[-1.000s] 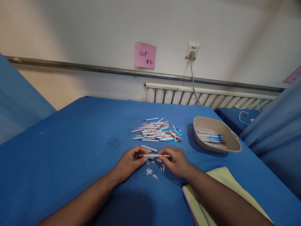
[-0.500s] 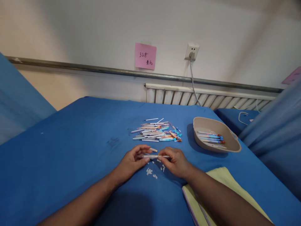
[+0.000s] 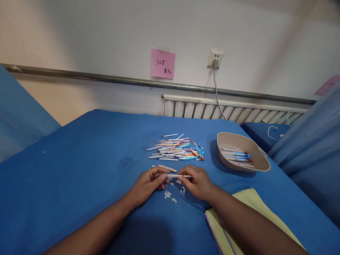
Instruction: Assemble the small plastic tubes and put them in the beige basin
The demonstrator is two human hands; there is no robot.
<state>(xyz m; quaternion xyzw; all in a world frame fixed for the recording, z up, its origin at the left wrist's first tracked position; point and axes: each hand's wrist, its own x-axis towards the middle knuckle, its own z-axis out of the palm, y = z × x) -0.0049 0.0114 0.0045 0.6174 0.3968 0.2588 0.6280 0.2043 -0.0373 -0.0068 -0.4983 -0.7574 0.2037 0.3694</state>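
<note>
My left hand (image 3: 148, 184) and my right hand (image 3: 198, 182) meet low over the blue table (image 3: 79, 170), both pinched on one thin pale pen (image 3: 174, 175) that lies level between them. Under the hands several small white bits (image 3: 170, 194) are scattered on the cloth. A loose peach-coloured pen part (image 3: 167, 168) lies just beyond my left fingers. Further back sits a heap of pens and pen parts (image 3: 176, 148) in blue, white and orange.
A beige oval tray (image 3: 262, 165) with several blue pens stands at the right. A yellow cloth over a notebook (image 3: 249, 202) lies under my right forearm. Behind are a radiator (image 3: 228, 109), a wall socket with cable (image 3: 215, 58) and a pink note (image 3: 163, 63).
The hands have stayed in place on the pen. My left fingers have closed a little further round its end; the view has shifted slightly.
</note>
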